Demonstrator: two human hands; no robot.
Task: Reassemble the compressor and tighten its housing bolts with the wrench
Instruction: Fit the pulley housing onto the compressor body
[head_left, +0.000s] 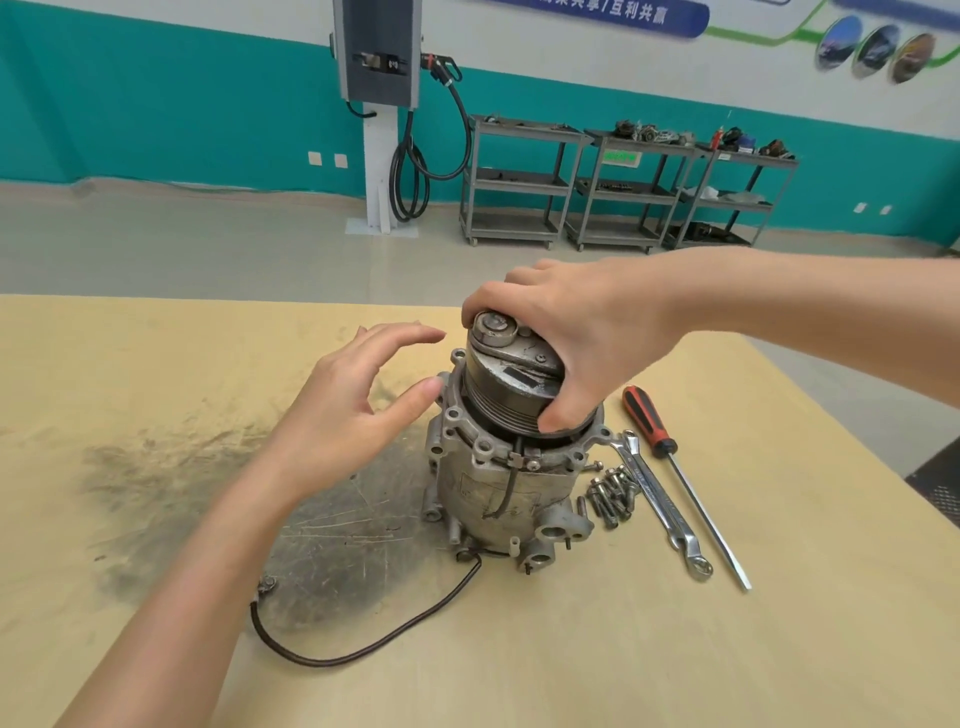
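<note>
Compressor (506, 478) is standing upright near the middle of the wooden table (156, 364), its grooved pulley and clutch plate (511, 379) facing up and its flanged housing below, over a dark greasy smear on the tabletop. Right hand (582, 332) is reaching in from the right and gripping the pulley from above: its fingers are curling over the far rim while the thumb is pressing against the near side of the grooved edge. Left hand (358, 410) is hovering just beside the compressor on its left, fingers spread and gently bent, holding nothing; its thumb tip is lying close to the housing flange, though contact cannot be told.

Black cable (363, 649) is running from the compressor's base and looping across the table toward the viewer, ending at a small metal terminal. Just right of the housing a cluster of bolts (613, 493) is lying loose on the table. Beside them a combination wrench (660, 504) is lying flat, ring end toward the viewer, and next to it a screwdriver (680, 478) with a red-and-black handle is lying roughly parallel.

Beyond the table, grey shelf carts (519, 182) are standing against a teal wall, near a wall-mounted charging unit (379, 52) with a hanging hose.
</note>
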